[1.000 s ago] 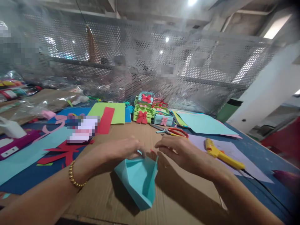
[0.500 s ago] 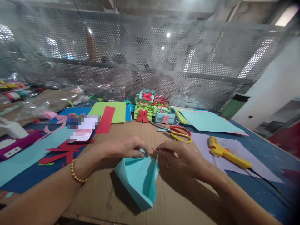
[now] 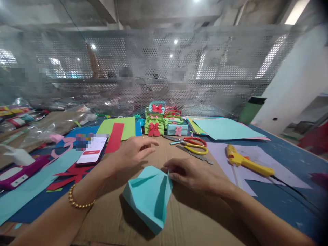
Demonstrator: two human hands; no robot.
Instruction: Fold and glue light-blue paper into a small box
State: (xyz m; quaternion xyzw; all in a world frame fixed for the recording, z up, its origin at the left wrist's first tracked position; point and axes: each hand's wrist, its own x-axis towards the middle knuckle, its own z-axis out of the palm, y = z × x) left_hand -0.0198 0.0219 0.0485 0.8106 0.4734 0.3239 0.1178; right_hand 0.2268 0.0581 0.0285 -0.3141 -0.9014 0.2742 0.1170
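Note:
A half-folded light blue paper box lies on a brown cardboard sheet in front of me. My right hand rests on the cardboard and pinches the box's right edge. My left hand hovers above and behind the box with its fingers loosely spread, holding nothing. A gold bead bracelet is on my left wrist.
A phone lies to the left beside a red paper strip. Behind are finished small paper boxes with bows, red and yellow scissors, a yellow glue gun, coloured paper sheets and a mesh screen with people beyond.
My left hand has let go of the blue box and lifted away toward the back. My right hand has dropped lower, still on the box's right edge.

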